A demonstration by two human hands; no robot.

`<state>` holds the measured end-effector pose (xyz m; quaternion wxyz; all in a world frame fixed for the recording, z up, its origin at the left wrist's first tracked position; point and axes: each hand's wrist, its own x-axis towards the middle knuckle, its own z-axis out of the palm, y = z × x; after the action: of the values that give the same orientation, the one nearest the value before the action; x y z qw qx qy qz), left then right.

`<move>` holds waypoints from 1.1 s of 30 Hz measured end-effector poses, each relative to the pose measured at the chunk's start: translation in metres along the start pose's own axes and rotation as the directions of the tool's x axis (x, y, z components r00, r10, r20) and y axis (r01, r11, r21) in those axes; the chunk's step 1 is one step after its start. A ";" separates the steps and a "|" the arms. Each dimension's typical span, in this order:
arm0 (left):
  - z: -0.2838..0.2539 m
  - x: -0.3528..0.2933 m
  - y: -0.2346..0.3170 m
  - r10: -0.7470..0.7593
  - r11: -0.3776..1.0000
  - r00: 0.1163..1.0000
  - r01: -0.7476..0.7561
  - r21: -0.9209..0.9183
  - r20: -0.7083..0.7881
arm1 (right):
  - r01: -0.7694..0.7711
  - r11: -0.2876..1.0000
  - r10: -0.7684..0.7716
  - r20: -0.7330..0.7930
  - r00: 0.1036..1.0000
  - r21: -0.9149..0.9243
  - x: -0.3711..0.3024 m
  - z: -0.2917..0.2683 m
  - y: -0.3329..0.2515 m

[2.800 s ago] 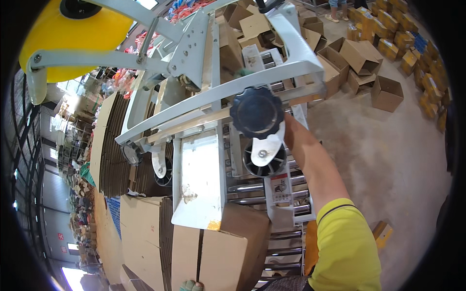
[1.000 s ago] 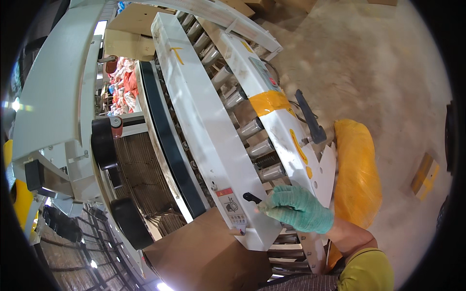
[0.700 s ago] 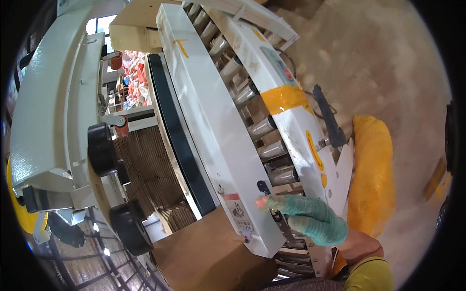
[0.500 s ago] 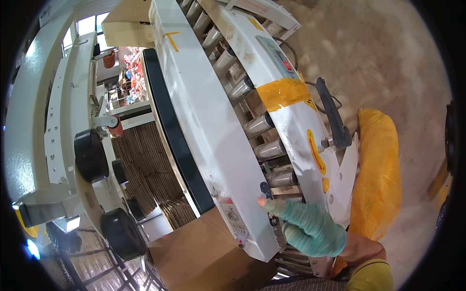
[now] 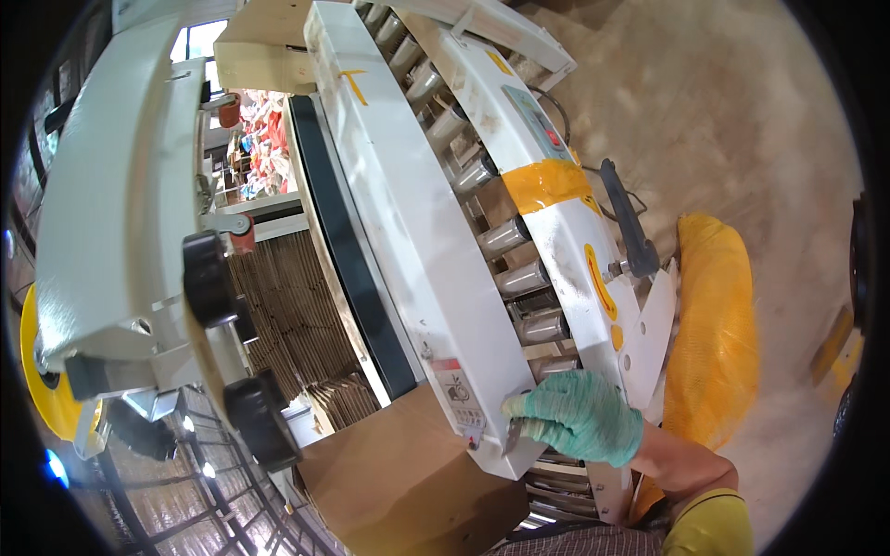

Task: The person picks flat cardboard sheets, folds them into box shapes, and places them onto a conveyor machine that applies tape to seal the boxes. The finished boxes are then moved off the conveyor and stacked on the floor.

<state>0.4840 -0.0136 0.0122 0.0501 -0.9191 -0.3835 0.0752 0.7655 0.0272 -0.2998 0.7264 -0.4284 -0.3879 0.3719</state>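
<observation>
My right hand (image 5: 582,417), in a green knitted work glove with bare fingertips, is at the near end of a white roller machine. Its thumb and fingers are pinched together against the inner edge of the long white side rail (image 5: 408,232). A small grey metal strip (image 5: 513,437) shows just under the fingertips; whether they hold it is unclear. Beside the glove lie the grey rollers (image 5: 542,326), and a label (image 5: 459,394) is stuck on the rail's end. My left hand is out of view.
A black crank handle (image 5: 633,222) and a control panel (image 5: 538,120) sit on the right rail. Beyond lies a yellow woven sack (image 5: 709,324). An open carton (image 5: 408,477) stands near left, with stacked flat cardboard (image 5: 287,306) and a wheeled white frame (image 5: 111,213) further left.
My right hand has moved from beside the rollers onto the end of the white rail, its fingers drawing together. The whole view has shifted slightly.
</observation>
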 end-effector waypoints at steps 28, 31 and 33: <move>0.041 -0.026 -0.134 0.076 0.940 0.763 -0.270 -0.210 -0.642 | 0.203 0.553 -0.278 0.052 0.959 -0.808 0.006 0.228 -0.259; 0.074 -0.091 -0.229 -0.257 0.924 0.805 0.043 -0.379 -0.534 | 0.043 0.541 -0.058 0.014 0.998 -0.840 0.057 0.267 -0.252; 0.106 -0.144 -0.328 -0.439 0.892 0.784 0.320 -0.319 -0.438 | -0.041 0.507 0.034 -0.028 0.999 -0.861 0.096 0.278 -0.236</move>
<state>0.1366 0.1178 -0.0282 0.0562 -0.8093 -0.5413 -0.2211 0.6105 0.1199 0.0311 0.4114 -0.7420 -0.5092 0.1444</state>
